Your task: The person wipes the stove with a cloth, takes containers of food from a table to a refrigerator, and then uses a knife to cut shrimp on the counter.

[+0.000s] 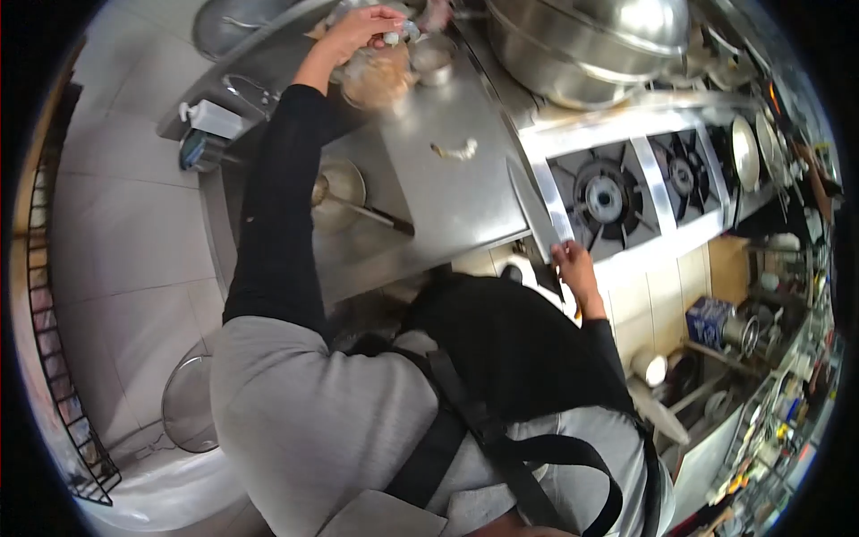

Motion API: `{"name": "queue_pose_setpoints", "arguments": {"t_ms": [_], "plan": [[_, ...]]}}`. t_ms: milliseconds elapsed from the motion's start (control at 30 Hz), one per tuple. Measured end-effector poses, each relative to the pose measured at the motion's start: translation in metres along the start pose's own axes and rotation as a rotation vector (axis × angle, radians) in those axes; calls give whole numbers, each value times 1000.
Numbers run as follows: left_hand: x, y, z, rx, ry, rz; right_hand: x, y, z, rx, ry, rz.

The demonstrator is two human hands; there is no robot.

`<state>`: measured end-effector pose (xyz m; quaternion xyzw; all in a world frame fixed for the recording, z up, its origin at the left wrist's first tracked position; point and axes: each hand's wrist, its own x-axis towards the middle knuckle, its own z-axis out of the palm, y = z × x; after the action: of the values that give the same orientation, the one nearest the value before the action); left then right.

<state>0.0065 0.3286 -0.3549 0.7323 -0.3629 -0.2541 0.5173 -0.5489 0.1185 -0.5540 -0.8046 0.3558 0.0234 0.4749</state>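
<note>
My left hand (362, 31) reaches to the far end of the steel counter (447, 201), its fingers pinched on a small whitish piece (391, 38). Below it are a clear plastic bag (376, 79) with pale brownish contents and a small metal bowl (434, 59). Near the counter's right edge, my right hand (573, 266) is closed on a knife (531, 204), whose long blade points away from me. A curved pale piece, perhaps a shrimp (456, 149), lies on the counter between my hands.
A sink on the left holds a round pan (340, 192) and a dark-handled utensil (380, 217). Gas burners (601, 199) stand to the right, with a large steel pot (586, 45) beyond. A white pump bottle (211, 118) is by the faucet. Shelves of kitchenware line the lower right.
</note>
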Motion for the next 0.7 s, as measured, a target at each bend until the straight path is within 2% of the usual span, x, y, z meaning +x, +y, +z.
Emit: {"name": "queue_pose_setpoints", "arguments": {"t_ms": [33,67,133,200,267,300,367,400,467,533,567,600,633,700], "plan": [[-9,4,23,110,-76,-52,-9,-25,-10,44,-19,83],[-25,1,50,174,-163,4,-7,-14,-7,18,33,61],[-51,-17,100,288,-281,-131,-7,-11,-11,14,9,71],[-53,-87,137,150,-230,-211,-9,-7,-12,-20,13,61],[-65,-105,161,362,121,101,-3,-5,-12,-76,8,8],[-65,-90,161,317,204,130,3,12,-6,-136,59,-42],[-58,-58,141,264,382,258,0,1,-8,-22,18,57],[-48,-44,121,276,397,263,-2,-5,-9,-33,18,55],[-20,-28,74,729,642,446,6,17,-2,-27,16,-75],[-1,-21,36,869,532,326,-1,2,-3,-30,-1,-39],[16,-32,15,869,544,329,-2,-7,-6,-29,-13,1],[38,-53,-10,863,326,236,10,23,5,-125,53,-108],[47,-62,-25,851,110,142,6,14,2,-97,25,-51],[51,-53,-33,901,117,90,0,-4,0,5,-38,65]]}}
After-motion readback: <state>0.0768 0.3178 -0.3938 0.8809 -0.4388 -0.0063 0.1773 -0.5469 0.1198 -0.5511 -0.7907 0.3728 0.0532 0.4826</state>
